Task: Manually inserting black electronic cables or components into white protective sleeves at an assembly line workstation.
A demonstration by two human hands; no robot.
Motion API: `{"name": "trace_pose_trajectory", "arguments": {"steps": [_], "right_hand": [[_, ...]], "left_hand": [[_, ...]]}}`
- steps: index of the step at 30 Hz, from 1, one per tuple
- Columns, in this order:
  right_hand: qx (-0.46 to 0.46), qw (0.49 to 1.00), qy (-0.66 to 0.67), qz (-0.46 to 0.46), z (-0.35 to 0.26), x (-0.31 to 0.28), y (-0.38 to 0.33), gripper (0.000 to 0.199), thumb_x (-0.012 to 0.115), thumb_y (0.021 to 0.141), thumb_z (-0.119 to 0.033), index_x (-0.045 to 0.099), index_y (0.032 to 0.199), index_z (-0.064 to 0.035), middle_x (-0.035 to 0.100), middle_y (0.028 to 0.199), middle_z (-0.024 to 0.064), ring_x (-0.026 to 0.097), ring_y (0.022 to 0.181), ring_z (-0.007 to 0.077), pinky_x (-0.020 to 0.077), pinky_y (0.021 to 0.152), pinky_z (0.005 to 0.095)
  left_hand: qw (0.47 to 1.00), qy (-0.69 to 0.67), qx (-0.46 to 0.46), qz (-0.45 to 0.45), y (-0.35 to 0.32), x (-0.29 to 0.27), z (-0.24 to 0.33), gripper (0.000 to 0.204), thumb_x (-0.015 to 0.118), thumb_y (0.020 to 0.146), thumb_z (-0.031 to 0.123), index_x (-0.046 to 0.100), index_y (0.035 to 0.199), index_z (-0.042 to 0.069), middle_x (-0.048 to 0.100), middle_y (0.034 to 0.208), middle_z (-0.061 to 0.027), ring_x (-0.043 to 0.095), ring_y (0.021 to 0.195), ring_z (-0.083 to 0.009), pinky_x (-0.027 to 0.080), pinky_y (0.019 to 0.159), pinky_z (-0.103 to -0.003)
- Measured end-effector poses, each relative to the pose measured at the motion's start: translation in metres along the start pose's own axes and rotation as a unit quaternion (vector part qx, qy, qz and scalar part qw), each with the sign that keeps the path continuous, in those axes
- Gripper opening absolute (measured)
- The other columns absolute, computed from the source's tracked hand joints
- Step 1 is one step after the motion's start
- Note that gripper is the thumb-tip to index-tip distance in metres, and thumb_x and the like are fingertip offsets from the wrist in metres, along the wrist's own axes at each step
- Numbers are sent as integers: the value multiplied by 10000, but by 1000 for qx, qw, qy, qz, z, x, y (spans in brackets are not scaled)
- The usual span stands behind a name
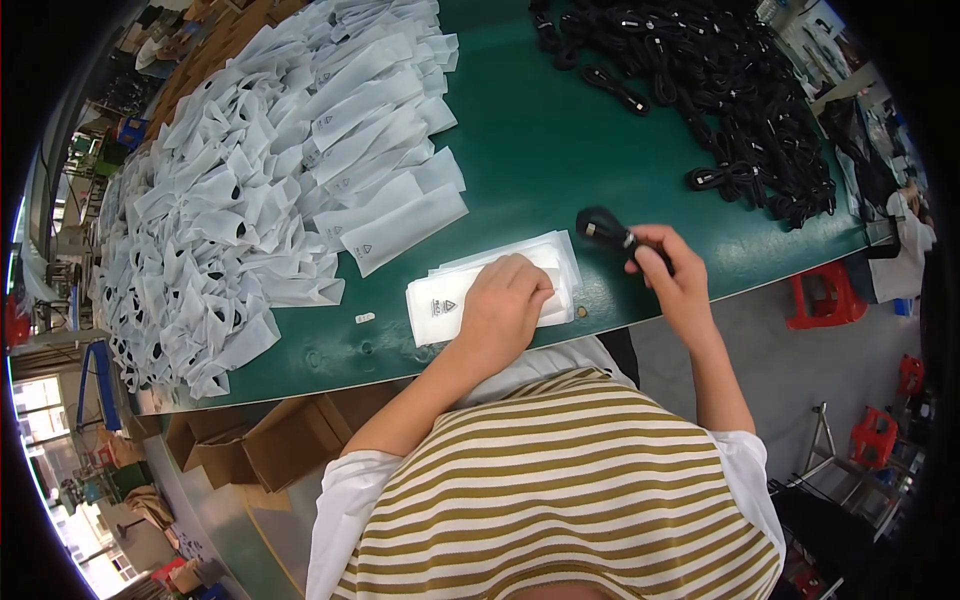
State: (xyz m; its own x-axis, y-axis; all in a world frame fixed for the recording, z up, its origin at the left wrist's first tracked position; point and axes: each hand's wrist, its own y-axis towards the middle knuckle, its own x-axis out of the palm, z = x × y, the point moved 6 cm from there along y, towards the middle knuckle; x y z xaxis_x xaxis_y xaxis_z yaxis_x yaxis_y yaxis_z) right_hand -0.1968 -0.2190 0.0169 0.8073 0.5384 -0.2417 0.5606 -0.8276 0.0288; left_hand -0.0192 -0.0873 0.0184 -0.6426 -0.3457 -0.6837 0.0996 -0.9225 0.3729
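Observation:
My right hand point(677, 275) is closed on a coiled black cable point(606, 232) with a metal plug, held just above the table to the right of a stack of white plastic bags point(430, 312). On that stack lies my left hand point(507, 308), its fingers bent together and pinching at the top bag near its right end. Exactly how much of the bag is between those fingers is hidden by the hand. The bags are flat and translucent, with small dark print.
A big heap of filled pale bags point(200, 220) covers the table's left. Black coiled cables point(720, 100) pile up at the far right, one lying apart point(615, 90). A small white piece point(365, 318) lies on the green table point(510, 150). Cardboard boxes point(290, 440) and a red stool point(828, 297) stand below.

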Motion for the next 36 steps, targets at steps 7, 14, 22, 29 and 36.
{"name": "trace_pose_trajectory", "arguments": {"steps": [7,14,22,29,36], "right_hand": [[-204,946,-224,-113,-39,13,-28,158,636,933,-94,661,1059,-2,661,836,94,610,712,161,479,667,265],[81,974,21,-213,-3,38,-23,237,630,926,-49,611,1160,-18,614,882,71,606,770,135,486,688,262],[-127,976,130,-119,-33,69,7,324,627,901,3,568,1217,-38,527,1096,79,580,841,116,480,729,244],[-310,778,-473,275,-11,-12,140,368,687,862,-118,590,1213,-59,564,1112,147,601,924,303,513,771,393],[-252,784,-537,185,41,-29,179,336,629,919,-152,589,1239,-57,641,957,104,610,753,231,503,639,340]], "left_hand": [[973,-184,-140,29,-4,-5,-9,154,709,781,-9,612,892,36,585,860,-96,537,730,-267,458,689,-337],[995,-80,53,35,3,-15,17,160,685,769,-46,608,868,53,594,950,-83,541,889,-271,440,806,-358],[971,-198,-72,117,10,-61,-9,69,621,894,11,569,904,54,600,1134,-118,567,1070,-271,472,934,-379],[897,-233,-86,365,18,-161,-56,116,495,1020,120,528,999,10,618,1018,-126,590,945,-206,486,863,-355],[965,153,2,212,54,-103,-41,200,674,848,51,586,1023,5,593,985,-164,573,935,-319,461,853,-404]]}}
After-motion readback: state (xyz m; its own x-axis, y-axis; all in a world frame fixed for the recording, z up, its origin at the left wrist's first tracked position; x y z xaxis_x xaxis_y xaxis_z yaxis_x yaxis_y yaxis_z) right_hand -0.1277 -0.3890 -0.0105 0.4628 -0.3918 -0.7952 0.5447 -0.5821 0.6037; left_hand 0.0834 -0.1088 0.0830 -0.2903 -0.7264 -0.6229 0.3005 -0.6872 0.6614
